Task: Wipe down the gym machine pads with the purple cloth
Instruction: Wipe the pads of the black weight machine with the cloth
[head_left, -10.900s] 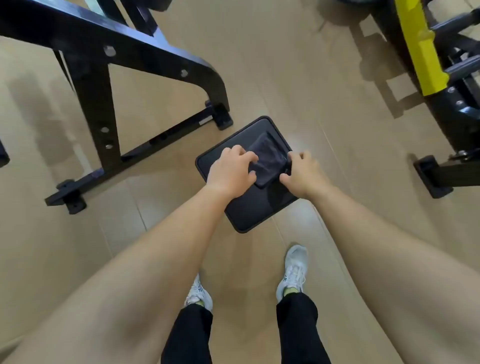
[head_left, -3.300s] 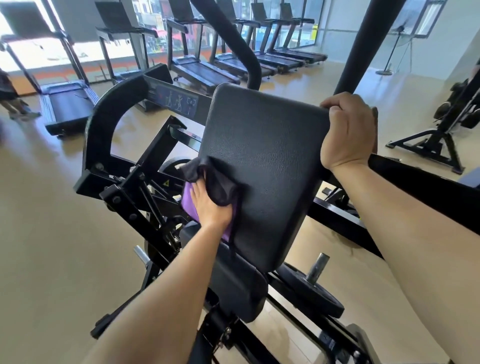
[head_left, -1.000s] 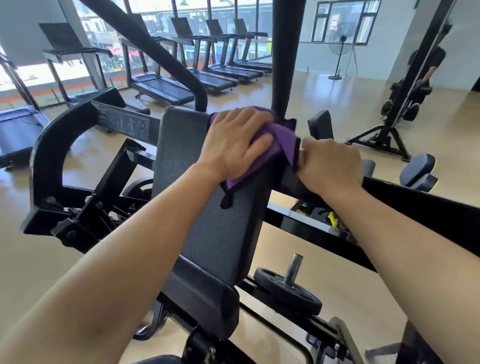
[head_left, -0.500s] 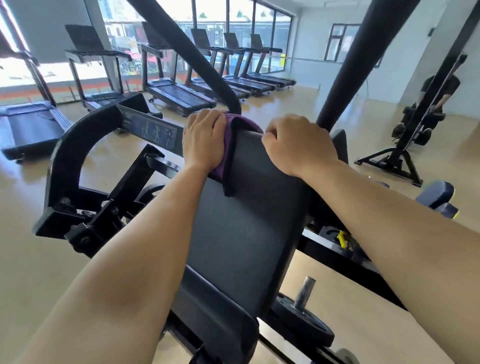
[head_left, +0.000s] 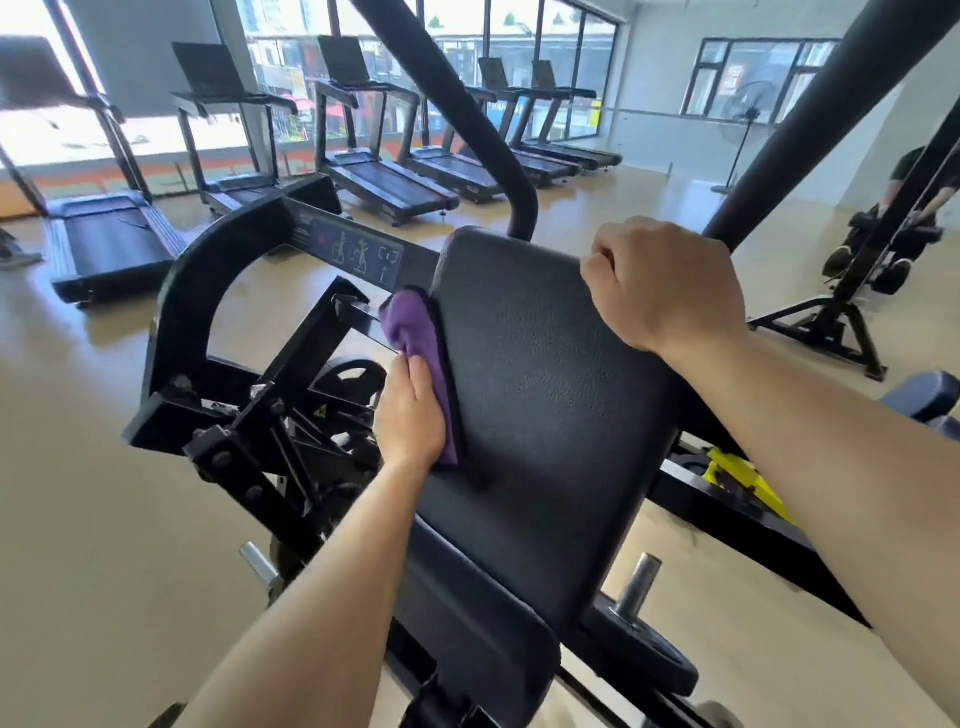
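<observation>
A black upright back pad (head_left: 545, 395) of a gym machine fills the middle of the view. My left hand (head_left: 410, 415) presses the purple cloth (head_left: 418, 332) against the pad's left side edge, about halfway down; the cloth's top sticks out above my fingers. My right hand (head_left: 662, 280) is closed over the pad's top right corner. Below the back pad sits a black seat pad (head_left: 467, 623), partly hidden by my left forearm.
The machine's black steel frame (head_left: 234, 415) stands left of the pad, with a weight plate (head_left: 644, 660) and its peg at lower right. A curved black bar (head_left: 467, 119) rises behind the pad. Several treadmills (head_left: 395, 182) line the windows. A person sits at far right (head_left: 904, 218).
My left hand has slid the cloth from the pad's top edge down its left side. My right hand has stayed on the top of the pad, nearer the right corner.
</observation>
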